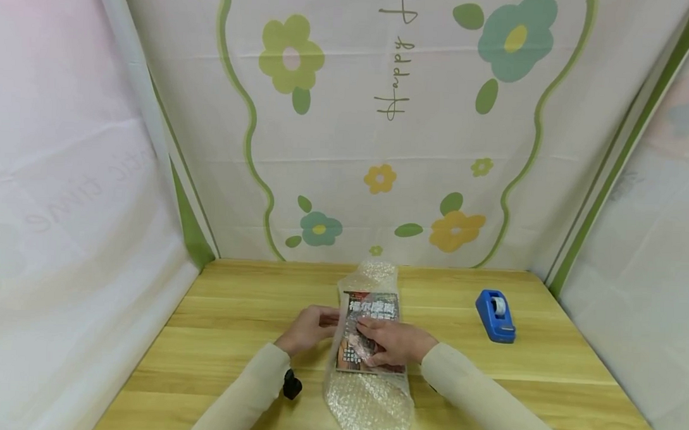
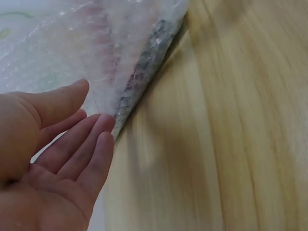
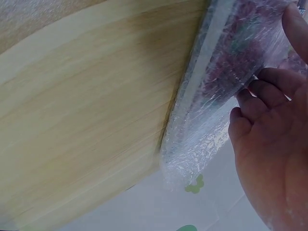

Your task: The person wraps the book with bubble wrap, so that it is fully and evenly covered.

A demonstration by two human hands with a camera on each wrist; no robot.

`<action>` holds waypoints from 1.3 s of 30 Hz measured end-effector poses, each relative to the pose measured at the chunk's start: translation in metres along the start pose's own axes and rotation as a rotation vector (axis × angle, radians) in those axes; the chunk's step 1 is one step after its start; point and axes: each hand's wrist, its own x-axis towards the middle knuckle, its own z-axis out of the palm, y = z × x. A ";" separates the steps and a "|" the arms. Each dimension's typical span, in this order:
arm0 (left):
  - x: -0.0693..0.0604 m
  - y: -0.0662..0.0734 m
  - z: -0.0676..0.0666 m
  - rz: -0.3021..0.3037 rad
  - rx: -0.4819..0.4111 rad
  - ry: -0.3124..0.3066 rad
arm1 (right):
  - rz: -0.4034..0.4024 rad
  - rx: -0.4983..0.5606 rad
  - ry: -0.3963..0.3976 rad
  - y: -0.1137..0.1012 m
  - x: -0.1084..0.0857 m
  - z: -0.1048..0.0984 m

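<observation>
A book point(image 1: 351, 342) with a dark red cover and white lettering lies in bubble wrap point(image 1: 369, 409), which extends beyond its far and near ends. My right hand point(image 1: 397, 343) rests on the wrapped cover, fingers spread. At the left edge is my left hand point(image 1: 311, 328), its fingertips touching the wrap. In the left wrist view that hand point(image 2: 62, 144) has extended, slightly bent fingers against the wrapped edge point(image 2: 139, 72). The right wrist view shows my right hand point(image 3: 274, 110) with loosely bent fingers over the wrapped book point(image 3: 226, 53).
A blue tape dispenser point(image 1: 496, 316) stands on the right of the wooden table point(image 1: 232, 337). A small black object point(image 1: 292, 385) is beside the left sleeve. White fabric with printed flowers point(image 1: 347, 133) hangs behind the table, with more fabric at both sides.
</observation>
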 end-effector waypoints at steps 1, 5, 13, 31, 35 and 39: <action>0.000 0.002 0.001 0.014 0.022 0.001 | 0.001 0.001 -0.001 0.000 0.000 0.000; 0.004 0.006 0.006 0.055 0.115 0.014 | 0.017 -0.001 -0.004 0.000 0.000 -0.001; 0.011 0.002 0.015 0.159 0.336 0.044 | -0.004 -0.041 0.037 0.000 0.003 0.003; 0.016 0.010 0.019 0.235 0.580 -0.012 | -0.009 0.041 0.070 0.009 0.004 0.005; 0.017 0.010 0.020 0.254 0.618 -0.023 | -0.019 0.090 0.072 0.011 0.004 0.004; 0.019 0.010 0.020 0.276 0.637 -0.024 | -0.042 0.116 0.075 0.013 0.002 0.003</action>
